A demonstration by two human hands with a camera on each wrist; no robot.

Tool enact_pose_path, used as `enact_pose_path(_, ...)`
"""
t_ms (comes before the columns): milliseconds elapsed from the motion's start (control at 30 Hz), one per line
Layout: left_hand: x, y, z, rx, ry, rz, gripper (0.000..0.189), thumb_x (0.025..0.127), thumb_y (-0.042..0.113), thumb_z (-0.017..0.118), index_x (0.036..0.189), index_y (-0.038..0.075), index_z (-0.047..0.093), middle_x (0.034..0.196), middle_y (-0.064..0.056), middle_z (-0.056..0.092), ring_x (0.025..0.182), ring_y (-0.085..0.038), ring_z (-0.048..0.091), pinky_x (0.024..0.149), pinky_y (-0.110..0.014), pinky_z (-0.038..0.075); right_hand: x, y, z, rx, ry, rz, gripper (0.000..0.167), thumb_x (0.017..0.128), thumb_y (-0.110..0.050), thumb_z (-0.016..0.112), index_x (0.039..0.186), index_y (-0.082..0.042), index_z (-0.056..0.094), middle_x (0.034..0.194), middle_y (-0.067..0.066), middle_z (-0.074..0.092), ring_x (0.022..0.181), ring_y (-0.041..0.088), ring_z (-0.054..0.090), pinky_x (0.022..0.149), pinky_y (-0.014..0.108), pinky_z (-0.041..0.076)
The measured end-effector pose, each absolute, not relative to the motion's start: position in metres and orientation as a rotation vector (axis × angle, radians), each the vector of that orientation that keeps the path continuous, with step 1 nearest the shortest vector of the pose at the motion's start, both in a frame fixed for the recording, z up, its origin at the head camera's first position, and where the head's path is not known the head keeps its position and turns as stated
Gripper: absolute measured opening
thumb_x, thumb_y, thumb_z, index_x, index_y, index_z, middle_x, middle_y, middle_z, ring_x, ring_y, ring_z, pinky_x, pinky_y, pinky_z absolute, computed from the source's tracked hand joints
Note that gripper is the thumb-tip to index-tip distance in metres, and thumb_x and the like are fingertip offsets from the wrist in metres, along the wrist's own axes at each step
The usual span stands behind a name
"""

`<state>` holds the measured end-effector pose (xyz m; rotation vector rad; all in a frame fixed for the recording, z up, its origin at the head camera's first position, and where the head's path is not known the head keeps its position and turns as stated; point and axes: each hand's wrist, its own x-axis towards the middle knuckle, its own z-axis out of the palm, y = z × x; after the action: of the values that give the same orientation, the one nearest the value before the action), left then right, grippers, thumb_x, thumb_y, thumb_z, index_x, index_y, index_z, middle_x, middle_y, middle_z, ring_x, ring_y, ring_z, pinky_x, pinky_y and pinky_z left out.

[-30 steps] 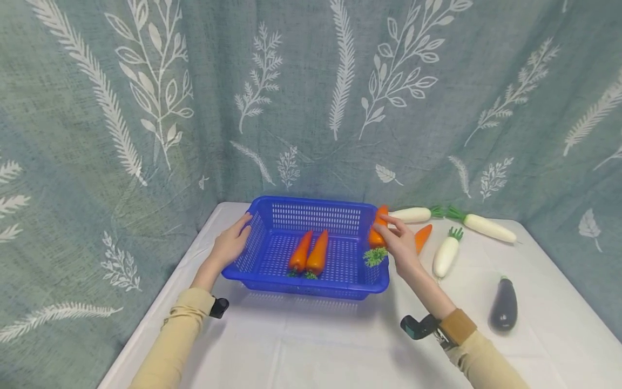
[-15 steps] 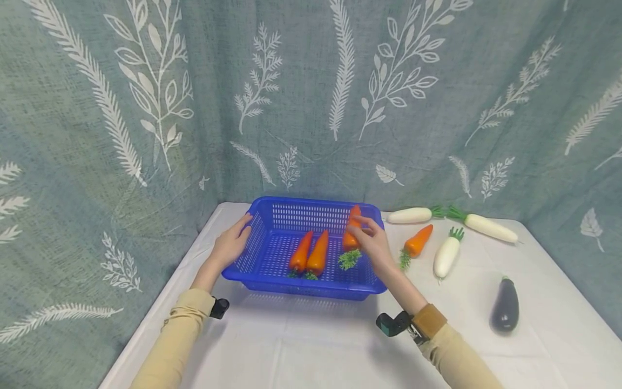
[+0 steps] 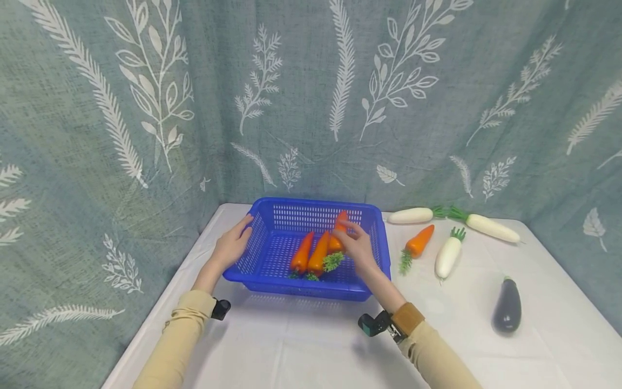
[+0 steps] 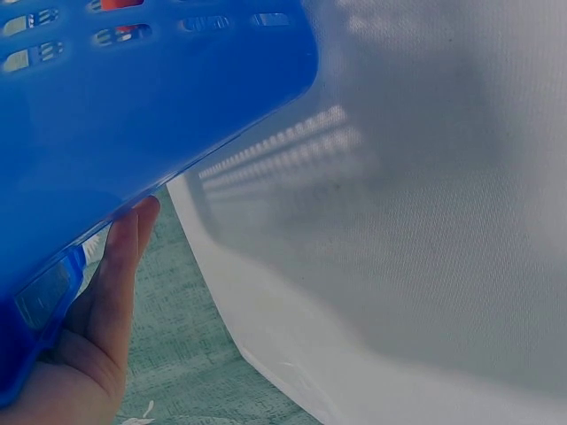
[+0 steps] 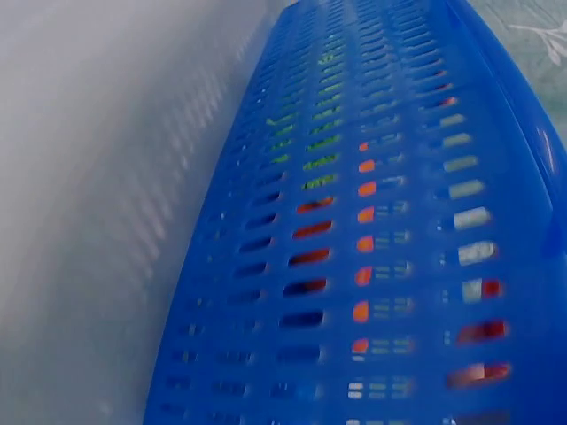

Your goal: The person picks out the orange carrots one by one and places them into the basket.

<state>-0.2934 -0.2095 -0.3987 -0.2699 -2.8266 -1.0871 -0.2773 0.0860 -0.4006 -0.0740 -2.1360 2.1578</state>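
Note:
A blue perforated plastic basket (image 3: pixel 311 290) stands on the white-covered table in the head view. My left hand (image 3: pixel 229 246) holds its left rim; in the left wrist view that hand (image 4: pixel 102 328) shows against the basket edge. Inside the basket, my right hand (image 3: pixel 358 248) pinches an orange carrot (image 3: pixel 335 245) with a leafy green top. Two more carrots, one to the left (image 3: pixel 302 254) and one nearer (image 3: pixel 318 256), lie side by side on the basket floor. The right wrist view has only orange and green behind the basket wall (image 5: pixel 354 106); the hand is hidden there.
Right of the basket lie another carrot (image 3: pixel 420 241), three white radishes, one at the back (image 3: pixel 410 215), one at the far right (image 3: pixel 493 228) and one nearer (image 3: pixel 448 258), and a dark eggplant (image 3: pixel 507 307). A patterned green curtain (image 3: pixel 311 97) hangs behind the table.
My right hand has carried the carrot leftward from above the basket's right rim to beside the two carrots within. The left hand and the basket have stayed in place.

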Motion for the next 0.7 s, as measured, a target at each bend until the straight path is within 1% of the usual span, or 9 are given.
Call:
enact_pose_path(100, -0.2931, -0.2095, -0.3986, -0.27, -2.825, -1.089, 0.048, 0.107, 0.019, 0.03, 0.15, -0.002, 0.032, 0.156, -0.019, 0.027, 0.14, -0.044, 0.027, 0.114, -0.058, 0.022, -0.2777, 0.0814, -0.4005, -0.059, -2.125, 2.171, 0.039, 0.09, -0.013, 0.067, 0.125, 0.001, 0.061, 0.103, 0.019, 0.064, 0.075, 0.012, 0.059, 0.061, 0.022, 0.05)
enact_pose_path(233, -0.2933, -0.2097, -0.3988, -0.272, -2.824, -1.09, 0.048, 0.107, 0.019, 0.03, 0.149, -0.003, 0.033, 0.156, -0.019, 0.027, 0.14, -0.043, 0.027, 0.114, -0.058, 0.022, -0.2787, 0.0787, -0.4013, -0.053, -2.138, 2.163, 0.039, 0.09, -0.013, 0.068, 0.126, 0.0, 0.061, 0.102, 0.017, 0.064, 0.074, 0.011, 0.057, 0.061, 0.021, 0.049)
enact_pose_path(467, -0.2954, -0.2103, -0.4, -0.269, -2.824, -1.075, 0.048, 0.107, 0.02, 0.031, 0.15, -0.002, 0.032, 0.156, -0.02, 0.028, 0.139, -0.044, 0.029, 0.113, -0.058, 0.023, -0.2768, 0.0796, -0.4034, -0.009, -2.25, 2.117, 0.042, 0.091, -0.012, 0.067, 0.129, 0.002, 0.059, 0.099, 0.018, 0.064, 0.062, 0.01, 0.054, 0.054, 0.021, 0.048)
enact_pose_path(567, -0.2961, -0.2107, -0.4008, -0.262, -2.826, -1.071, 0.048, 0.107, 0.02, 0.031, 0.15, -0.002, 0.032, 0.155, -0.02, 0.028, 0.139, -0.044, 0.03, 0.113, -0.058, 0.024, -0.2757, 0.0791, -0.4047, -0.013, -2.296, 2.125, 0.042, 0.091, -0.011, 0.067, 0.13, 0.003, 0.058, 0.102, 0.02, 0.063, 0.059, 0.01, 0.053, 0.052, 0.021, 0.048)
enact_pose_path(700, -0.2963, -0.2106, -0.4017, -0.256, -2.834, -1.07, 0.048, 0.107, 0.02, 0.03, 0.15, -0.001, 0.032, 0.156, -0.019, 0.027, 0.14, -0.043, 0.029, 0.114, -0.057, 0.023, -0.275, 0.0786, -0.4061, -0.065, -2.355, 2.106, 0.042, 0.091, -0.012, 0.067, 0.129, 0.005, 0.057, 0.11, 0.023, 0.06, 0.062, 0.011, 0.051, 0.052, 0.02, 0.046)
